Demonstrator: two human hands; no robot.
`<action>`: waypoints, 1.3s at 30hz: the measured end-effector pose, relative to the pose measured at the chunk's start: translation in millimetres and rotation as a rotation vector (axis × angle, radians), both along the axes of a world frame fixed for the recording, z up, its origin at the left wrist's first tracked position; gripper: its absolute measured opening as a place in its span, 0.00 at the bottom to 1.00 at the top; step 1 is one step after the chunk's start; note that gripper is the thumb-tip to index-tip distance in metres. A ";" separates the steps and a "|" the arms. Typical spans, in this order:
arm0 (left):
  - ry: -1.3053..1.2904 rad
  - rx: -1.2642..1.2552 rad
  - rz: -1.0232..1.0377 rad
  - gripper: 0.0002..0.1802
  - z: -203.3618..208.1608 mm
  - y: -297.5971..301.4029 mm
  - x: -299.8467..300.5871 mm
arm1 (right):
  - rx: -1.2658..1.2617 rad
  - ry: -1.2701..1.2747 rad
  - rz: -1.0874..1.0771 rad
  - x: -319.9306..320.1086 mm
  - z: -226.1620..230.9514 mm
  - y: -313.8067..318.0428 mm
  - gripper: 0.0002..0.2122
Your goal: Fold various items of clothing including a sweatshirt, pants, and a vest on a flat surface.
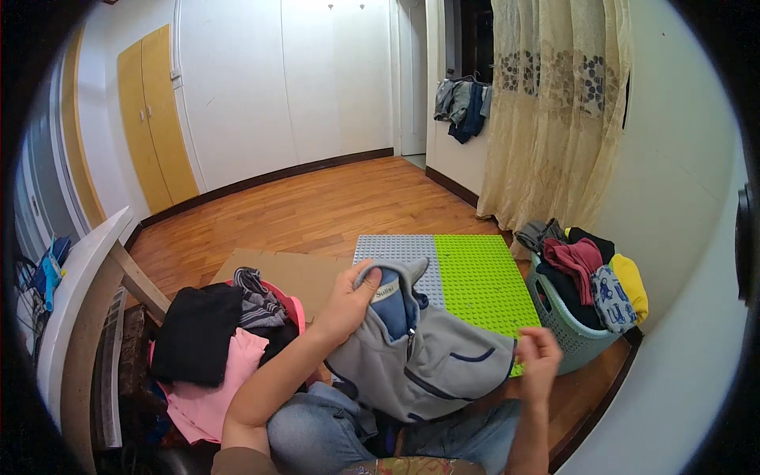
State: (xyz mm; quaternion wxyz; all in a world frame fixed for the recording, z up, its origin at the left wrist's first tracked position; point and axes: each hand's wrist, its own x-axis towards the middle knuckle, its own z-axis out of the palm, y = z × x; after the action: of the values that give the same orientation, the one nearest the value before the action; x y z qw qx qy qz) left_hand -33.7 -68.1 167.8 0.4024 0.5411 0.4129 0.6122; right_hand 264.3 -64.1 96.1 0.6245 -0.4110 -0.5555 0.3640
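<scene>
A grey fleece jacket (455, 356) with dark navy trim, a zip and a blue-lined collar lies spread across my lap. No sleeves can be made out on it. My left hand (348, 299) grips the collar, thumb over the inside near the neck label, and holds it raised. At the jacket's right edge, my right hand (540, 356) is curled with its fingertips pinched at the trim; it is slightly blurred. Beneath the jacket are my legs in blue jeans (313, 427).
To my left, a pink basket (294, 305) overflows with black, striped and pink clothes, beside a white-topped table (83, 293). A pale green basket (566, 340) piled with clothes stands right. Ahead lie a grey and green studded mat (479, 273) and flat cardboard (289, 273).
</scene>
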 end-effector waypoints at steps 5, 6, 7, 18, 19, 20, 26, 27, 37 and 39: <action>0.094 0.051 -0.028 0.14 -4.8 -12.9 9.6 | 0.014 -0.136 0.248 -103.8 1.4 -14.5 0.11; 0.095 0.055 -0.040 0.14 -2.5 -14.6 14.9 | 0.119 -0.187 0.145 -115.3 -6.5 -4.8 0.10; 0.174 0.088 -0.058 0.15 1.9 -20.9 16.8 | 0.224 -0.233 0.056 -124.2 -9.2 0.8 0.09; 0.517 0.484 0.575 0.15 83.3 123.7 -13.4 | 0.070 0.174 0.183 -123.2 125.7 70.4 0.11; 0.546 0.439 0.663 0.16 99.2 136.4 -8.6 | 0.071 0.218 0.130 -131.6 141.7 76.6 0.11; 0.575 0.396 0.752 0.17 114.8 143.8 -1.8 | 0.095 0.240 0.099 -138.8 152.7 90.3 0.11; 0.726 0.552 0.705 0.12 97.6 155.9 53.9 | 0.107 0.044 -0.176 -137.3 79.5 235.5 0.06; 0.862 0.474 0.518 0.11 74.5 145.6 61.3 | 0.139 -0.051 -0.151 -130.2 59.3 242.1 0.05; 1.479 -0.065 -0.421 0.12 -132.3 -1.5 67.9 | 0.289 -0.881 0.710 -49.9 -95.3 90.0 0.16; 1.421 -0.021 -0.390 0.12 -145.6 -2.3 75.2 | 0.335 -0.967 0.614 -44.6 -97.0 82.5 0.20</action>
State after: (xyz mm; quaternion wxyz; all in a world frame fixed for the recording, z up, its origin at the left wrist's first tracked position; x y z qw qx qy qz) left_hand 41.5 -70.4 22.2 0.1444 0.8669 0.4762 0.0275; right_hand 219.7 18.3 -0.9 0.2231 -0.2465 -0.9202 0.2067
